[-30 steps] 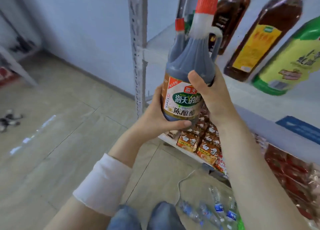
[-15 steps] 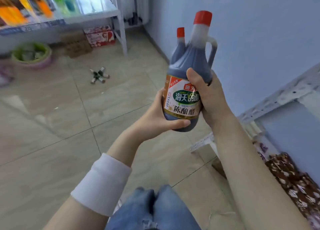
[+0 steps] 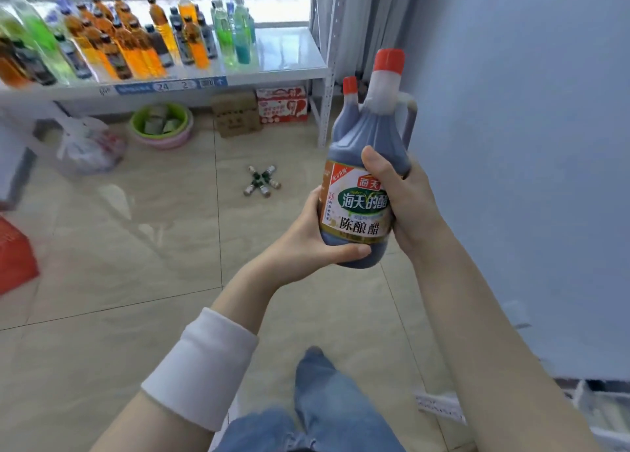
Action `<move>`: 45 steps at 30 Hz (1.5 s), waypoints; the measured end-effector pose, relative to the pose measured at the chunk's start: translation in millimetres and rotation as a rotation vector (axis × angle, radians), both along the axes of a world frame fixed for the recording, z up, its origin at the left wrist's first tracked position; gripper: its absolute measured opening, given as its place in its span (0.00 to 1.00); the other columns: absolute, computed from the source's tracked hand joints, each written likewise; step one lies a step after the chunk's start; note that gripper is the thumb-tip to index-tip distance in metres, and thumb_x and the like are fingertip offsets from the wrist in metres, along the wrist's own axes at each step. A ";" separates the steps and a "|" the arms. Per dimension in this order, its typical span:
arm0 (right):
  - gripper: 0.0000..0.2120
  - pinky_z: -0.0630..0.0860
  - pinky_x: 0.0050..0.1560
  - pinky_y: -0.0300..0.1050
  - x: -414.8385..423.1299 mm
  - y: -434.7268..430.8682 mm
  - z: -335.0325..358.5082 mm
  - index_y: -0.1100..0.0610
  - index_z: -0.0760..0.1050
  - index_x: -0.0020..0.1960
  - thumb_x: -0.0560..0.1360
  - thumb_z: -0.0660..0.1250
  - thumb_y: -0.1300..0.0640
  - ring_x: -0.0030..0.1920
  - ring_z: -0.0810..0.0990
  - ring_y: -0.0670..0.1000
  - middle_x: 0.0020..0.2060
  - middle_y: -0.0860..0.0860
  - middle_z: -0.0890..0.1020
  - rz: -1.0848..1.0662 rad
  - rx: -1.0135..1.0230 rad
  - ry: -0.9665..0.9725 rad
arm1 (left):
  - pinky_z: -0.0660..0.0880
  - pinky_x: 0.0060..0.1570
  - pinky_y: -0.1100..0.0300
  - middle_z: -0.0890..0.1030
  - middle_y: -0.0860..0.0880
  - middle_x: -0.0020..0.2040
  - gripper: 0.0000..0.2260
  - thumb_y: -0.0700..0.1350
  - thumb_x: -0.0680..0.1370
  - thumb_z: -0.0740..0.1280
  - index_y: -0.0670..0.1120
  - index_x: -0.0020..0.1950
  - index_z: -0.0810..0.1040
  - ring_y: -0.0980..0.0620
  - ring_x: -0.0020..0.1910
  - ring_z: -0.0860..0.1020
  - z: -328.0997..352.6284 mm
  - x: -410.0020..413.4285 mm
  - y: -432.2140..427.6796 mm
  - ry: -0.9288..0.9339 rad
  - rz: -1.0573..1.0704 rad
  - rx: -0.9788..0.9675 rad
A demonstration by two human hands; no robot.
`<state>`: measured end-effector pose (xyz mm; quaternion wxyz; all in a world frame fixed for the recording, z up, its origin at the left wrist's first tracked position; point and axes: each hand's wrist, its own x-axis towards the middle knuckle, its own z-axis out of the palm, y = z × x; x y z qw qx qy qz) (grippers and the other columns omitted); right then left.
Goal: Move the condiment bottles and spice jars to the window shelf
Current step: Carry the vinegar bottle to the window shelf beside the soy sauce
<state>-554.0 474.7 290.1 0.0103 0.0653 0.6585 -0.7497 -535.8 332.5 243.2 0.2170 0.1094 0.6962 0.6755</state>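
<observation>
Both hands grasp the bottle (image 3: 358, 209), which is upright in the air in front of the body and well apart from the shelf (image 3: 293, 52). The left hand (image 3: 306, 243) cups the base, thumb across the front under the label. The right hand (image 3: 409, 202) wraps the right side, thumb up on the shoulder. A small neck (image 3: 350, 85) with a red top sticks up just behind on the left. Cannot tell if it is a separate bottle or a taped-on pack.

Handling, judged: it looks full of dark liquid, so heavy. The plastic is stiff and smooth, probably a bit slick around the label. The cap (image 3: 388, 61) is on, so little spill risk while it stays upright. The loop handle (image 3: 410, 117) by the neck is unused and would suit a one-hand carry. Support under the base looks safer, especially if the small one is loose.

Room: the right end of the shelf is bare and glossy, next to the post (image 3: 329, 59). Drinks (image 3: 136, 42) crowd the left and middle. Best spot is that bare end, set back from the front edge. The floor (image 3: 136, 247) between is mostly open, but vials (image 3: 261, 180) lie on the tiles roughly in line, so step round them. The wall (image 3: 511, 145) is close on the right. The basin (image 3: 160, 124) and boxes (image 3: 235, 114) sit under the shelf, out of the path.
</observation>
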 end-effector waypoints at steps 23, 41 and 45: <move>0.43 0.79 0.53 0.55 -404.5 -114.1 40.7 0.59 0.69 0.64 0.55 0.73 0.39 0.50 0.83 0.56 0.52 0.58 0.82 0.144 0.053 0.019 | 0.74 0.52 0.69 0.73 0.56 0.60 0.39 0.41 0.66 0.75 0.52 0.69 0.55 0.64 0.58 0.75 44.3 -379.1 -108.0 0.090 0.183 -0.012; 0.41 0.80 0.49 0.52 -687.4 -153.7 40.8 0.58 0.70 0.62 0.54 0.74 0.41 0.49 0.84 0.55 0.51 0.57 0.83 0.259 0.029 -0.009 | 0.73 0.51 0.70 0.74 0.58 0.59 0.36 0.39 0.67 0.74 0.57 0.65 0.58 0.67 0.56 0.75 43.7 -649.5 -142.4 0.065 0.292 -0.003; 0.34 0.81 0.45 0.46 -736.5 -175.7 53.8 0.57 0.70 0.62 0.59 0.74 0.45 0.47 0.84 0.52 0.49 0.55 0.83 0.325 0.027 0.031 | 0.74 0.54 0.68 0.74 0.56 0.61 0.40 0.41 0.67 0.75 0.51 0.71 0.55 0.64 0.58 0.75 56.1 -692.9 -163.7 0.092 0.328 -0.023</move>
